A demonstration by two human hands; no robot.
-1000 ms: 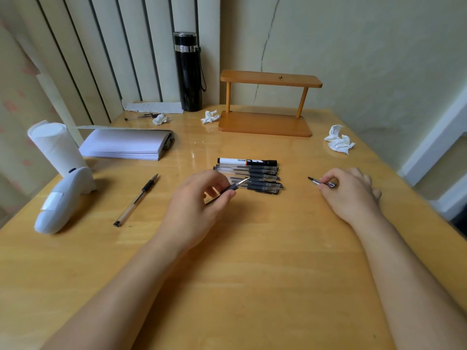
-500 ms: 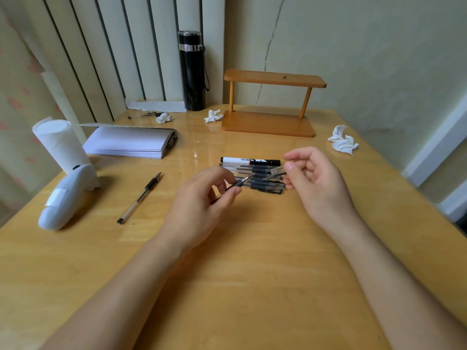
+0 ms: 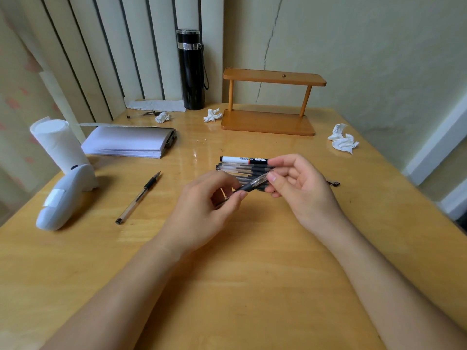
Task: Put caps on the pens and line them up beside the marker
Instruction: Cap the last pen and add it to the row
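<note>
The marker [image 3: 246, 160] carries dark print on its white barrel, beside a red and black band; the letters are too small and blurred to read; nothing else bears legible text.

wall [image 3: 353, 46]: cream, cracked | blinds [image 3: 101, 54]: vertical, closed | table [image 3: 240, 286]: glossy wood

Single head view, looking forward and down — close over wooden table [image 3: 252, 286], wall behind

Row of capped pens [image 3: 240, 169] just before marker [image 3: 243, 159]; loose pen [image 3: 137, 198] well left.
</note>
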